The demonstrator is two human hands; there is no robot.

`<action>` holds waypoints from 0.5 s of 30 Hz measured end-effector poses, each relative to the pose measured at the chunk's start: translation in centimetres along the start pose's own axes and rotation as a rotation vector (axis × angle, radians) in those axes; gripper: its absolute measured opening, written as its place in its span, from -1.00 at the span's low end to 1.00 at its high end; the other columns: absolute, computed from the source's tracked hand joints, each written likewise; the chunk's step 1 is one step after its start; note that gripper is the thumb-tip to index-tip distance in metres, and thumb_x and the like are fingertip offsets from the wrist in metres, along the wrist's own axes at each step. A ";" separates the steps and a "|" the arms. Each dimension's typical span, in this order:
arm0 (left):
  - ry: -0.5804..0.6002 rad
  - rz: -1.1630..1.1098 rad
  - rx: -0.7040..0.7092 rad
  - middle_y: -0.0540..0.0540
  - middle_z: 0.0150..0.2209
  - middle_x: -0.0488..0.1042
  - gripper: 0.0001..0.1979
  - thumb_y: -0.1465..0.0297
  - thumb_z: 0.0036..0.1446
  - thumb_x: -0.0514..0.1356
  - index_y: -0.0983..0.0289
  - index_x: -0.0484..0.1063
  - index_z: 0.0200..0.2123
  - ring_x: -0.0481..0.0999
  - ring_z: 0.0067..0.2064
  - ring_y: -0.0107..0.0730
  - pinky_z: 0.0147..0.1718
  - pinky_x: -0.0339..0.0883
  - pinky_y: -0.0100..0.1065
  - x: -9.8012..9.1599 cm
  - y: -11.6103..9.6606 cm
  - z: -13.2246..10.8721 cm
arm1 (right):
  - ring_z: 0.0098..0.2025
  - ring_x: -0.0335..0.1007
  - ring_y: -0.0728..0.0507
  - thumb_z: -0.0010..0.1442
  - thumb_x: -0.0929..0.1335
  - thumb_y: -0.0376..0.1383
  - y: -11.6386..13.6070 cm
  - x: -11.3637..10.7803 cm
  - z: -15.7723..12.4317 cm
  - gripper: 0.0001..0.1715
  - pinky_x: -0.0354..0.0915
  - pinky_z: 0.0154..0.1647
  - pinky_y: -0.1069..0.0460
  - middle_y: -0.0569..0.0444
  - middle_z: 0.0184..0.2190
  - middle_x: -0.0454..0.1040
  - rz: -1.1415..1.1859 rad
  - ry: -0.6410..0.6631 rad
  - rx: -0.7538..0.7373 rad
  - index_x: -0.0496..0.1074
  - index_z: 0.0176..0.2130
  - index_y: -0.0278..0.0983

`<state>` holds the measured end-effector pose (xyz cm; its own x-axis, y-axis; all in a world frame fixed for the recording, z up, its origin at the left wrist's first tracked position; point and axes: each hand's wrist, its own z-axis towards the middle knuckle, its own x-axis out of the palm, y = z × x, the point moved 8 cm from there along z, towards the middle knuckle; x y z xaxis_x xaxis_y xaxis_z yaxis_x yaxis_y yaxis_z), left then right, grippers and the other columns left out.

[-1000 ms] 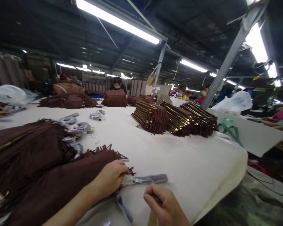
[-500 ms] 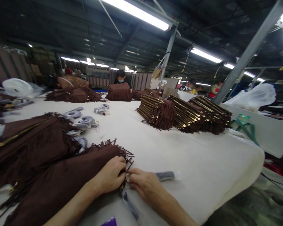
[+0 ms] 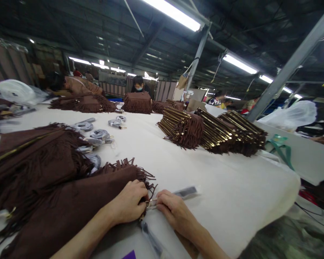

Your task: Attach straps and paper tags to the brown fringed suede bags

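A brown fringed suede bag [image 3: 70, 205] lies flat on the white table [image 3: 218, 187] in front of me. My left hand [image 3: 128, 205] is closed on the bag's fringed corner. My right hand [image 3: 172, 212] touches it, fingers pinched on a bagged strap [image 3: 185, 192], a dark strap in clear plastic that runs away to the right. A small metal clasp shows between the two hands.
More brown fringed bags [image 3: 35, 154] are piled at my left, with bagged straps [image 3: 99, 135] beyond them. Stacks of fringed bags with gold bars [image 3: 213, 133] stand at centre right. Other people [image 3: 138, 86] work at the far end. A white plastic bag [image 3: 288, 115] sits right.
My right hand came up from the near edge to meet my left hand at the bag's corner and closed on the strap. The view shifted slightly left.
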<state>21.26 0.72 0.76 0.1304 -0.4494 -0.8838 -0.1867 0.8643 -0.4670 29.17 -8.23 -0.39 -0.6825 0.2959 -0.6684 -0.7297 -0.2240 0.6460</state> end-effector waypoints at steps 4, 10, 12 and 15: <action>-0.015 0.105 -0.043 0.16 -0.22 0.45 -0.87 0.42 -0.05 0.15 0.28 0.44 -0.38 0.37 -0.11 -0.11 -0.12 0.22 -0.16 0.4 -0.7 0.0 | -0.27 0.32 -0.11 0.25 0.25 -0.48 -0.3 0.0 0.1 -0.77 0.21 -0.23 0.04 0.07 -0.34 0.37 0.026 -0.031 0.038 0.21 -0.40 -0.22; -0.105 0.210 -0.135 0.22 -0.20 0.46 -0.87 0.46 0.02 0.08 0.29 0.43 -0.38 0.36 -0.09 -0.07 -0.10 0.20 -0.10 1.1 -1.2 0.2 | -0.26 0.31 -0.14 0.24 0.24 -0.43 -0.7 -0.1 0.9 -0.80 0.23 -0.19 -0.01 0.05 -0.34 0.40 0.081 -0.056 0.101 0.22 -0.42 -0.21; -0.093 0.158 -0.132 0.18 -0.24 0.46 -0.88 0.46 0.04 0.06 0.27 0.40 -0.43 0.37 -0.12 -0.12 -0.12 0.20 -0.15 0.9 -0.9 0.3 | -0.23 0.35 -0.13 0.22 0.25 -0.43 -0.8 -0.3 1.2 -0.81 0.25 -0.15 -0.01 0.04 -0.29 0.44 0.147 -0.049 0.120 0.25 -0.43 -0.22; -0.072 0.023 -0.143 0.12 -0.29 0.47 -0.85 0.46 0.05 0.04 0.25 0.36 -0.50 0.38 -0.14 -0.17 -0.13 0.20 -0.19 0.2 0.0 0.5 | -0.08 0.35 -0.16 0.17 0.28 -0.44 -0.4 -1.2 1.3 -0.83 0.24 -0.03 -0.04 -0.01 -0.11 0.44 0.197 -0.091 0.152 0.30 -0.43 -0.23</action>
<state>21.79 0.74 0.60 0.1930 -0.4078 -0.8924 -0.3263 0.8311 -0.4504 30.33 -7.30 0.56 -0.7991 0.3440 -0.4931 -0.5640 -0.1450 0.8129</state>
